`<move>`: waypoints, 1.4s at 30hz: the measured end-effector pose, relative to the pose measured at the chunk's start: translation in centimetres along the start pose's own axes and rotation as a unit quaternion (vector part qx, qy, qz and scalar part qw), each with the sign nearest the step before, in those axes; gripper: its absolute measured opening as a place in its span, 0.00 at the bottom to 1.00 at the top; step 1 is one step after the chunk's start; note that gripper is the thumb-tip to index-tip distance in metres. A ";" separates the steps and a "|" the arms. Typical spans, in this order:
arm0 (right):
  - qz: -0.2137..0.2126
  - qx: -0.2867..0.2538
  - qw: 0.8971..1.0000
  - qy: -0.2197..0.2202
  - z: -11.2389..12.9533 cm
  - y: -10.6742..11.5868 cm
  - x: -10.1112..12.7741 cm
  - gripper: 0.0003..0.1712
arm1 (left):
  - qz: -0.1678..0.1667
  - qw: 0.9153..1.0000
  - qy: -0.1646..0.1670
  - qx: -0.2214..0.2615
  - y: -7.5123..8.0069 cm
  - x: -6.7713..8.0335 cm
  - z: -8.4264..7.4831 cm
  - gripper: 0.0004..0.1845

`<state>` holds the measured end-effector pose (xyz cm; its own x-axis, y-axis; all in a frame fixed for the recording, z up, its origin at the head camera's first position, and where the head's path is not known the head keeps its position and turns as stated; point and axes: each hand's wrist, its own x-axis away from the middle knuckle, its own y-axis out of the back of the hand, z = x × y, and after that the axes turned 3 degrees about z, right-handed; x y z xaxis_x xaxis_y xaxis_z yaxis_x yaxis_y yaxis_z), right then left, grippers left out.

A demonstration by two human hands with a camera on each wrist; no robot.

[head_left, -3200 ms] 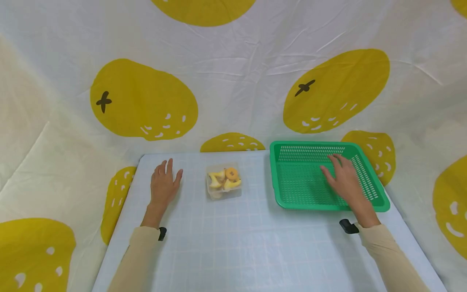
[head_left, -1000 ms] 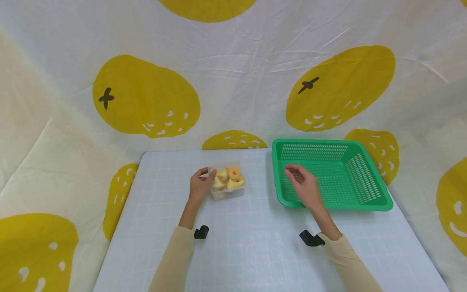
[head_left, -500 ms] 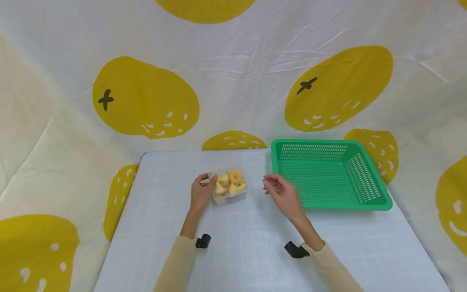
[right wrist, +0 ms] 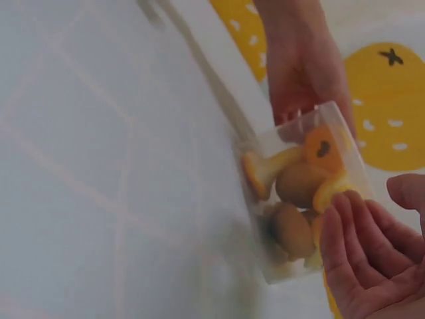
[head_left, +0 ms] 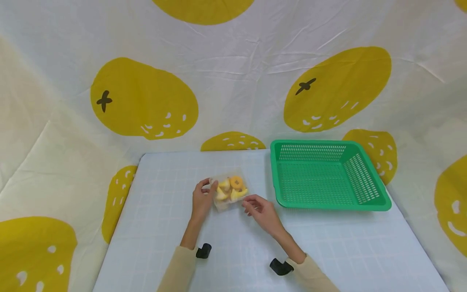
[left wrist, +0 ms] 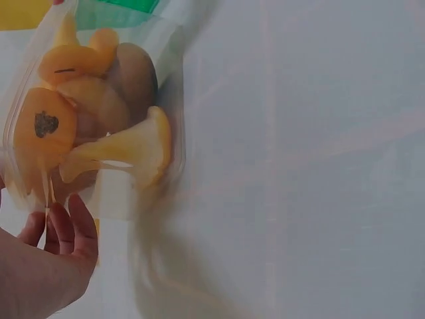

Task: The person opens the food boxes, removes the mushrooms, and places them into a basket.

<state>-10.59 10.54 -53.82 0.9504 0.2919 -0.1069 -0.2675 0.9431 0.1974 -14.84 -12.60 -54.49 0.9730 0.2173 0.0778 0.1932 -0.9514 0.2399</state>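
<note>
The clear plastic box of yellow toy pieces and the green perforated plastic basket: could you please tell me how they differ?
The clear plastic box is small, see-through and filled; the green perforated plastic basket is larger, opaque and empty. The left hand grips the box and the right hand touches it; nothing touches the basket. Both rest on the table.

Bright, even light, faint shadows — head view sharp, both wrist views softly blurred.

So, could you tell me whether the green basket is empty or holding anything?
Empty: the green basket shows only bare mesh floor inside.
</note>
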 end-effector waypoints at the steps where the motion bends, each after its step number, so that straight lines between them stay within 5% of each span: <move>1: 0.011 -0.008 1.000 -0.012 -0.2 -0.2 0.0 0.14 | 0.004 1.000 -0.004 -0.004 0.0 0.2 0.1 0.30; 7: 0.054 -0.061 0.994 -0.070 -1.0 -1.6 -0.1 0.19 | 0.077 0.996 -0.015 -0.031 0.8 1.3 0.9 0.43; 13: 0.052 -0.131 0.982 -0.123 -0.6 -2.4 -0.6 0.22 | 0.174 0.981 -0.036 -0.075 2.0 1.6 1.7 0.60; 17: 0.050 -0.143 0.977 -0.151 -0.4 -2.7 -0.9 0.22 | 0.205 0.973 -0.053 -0.094 2.7 1.4 1.8 0.65; 31: -0.019 -0.152 0.964 -0.220 0.5 -4.3 -1.9 0.30 | 0.199 0.966 -0.110 -0.119 2.6 0.4 2.6 0.62; 42: -0.062 -0.202 0.947 -0.240 0.3 -4.9 -2.2 0.25 | 0.200 0.966 -0.113 -0.116 2.6 0.3 2.6 0.62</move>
<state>-11.33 5.20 -54.24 0.9152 0.1606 0.3697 -0.0956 0.9775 -0.1880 -13.73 -15.55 -56.34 0.9715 -0.2369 0.0014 -0.2126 -0.8692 0.4465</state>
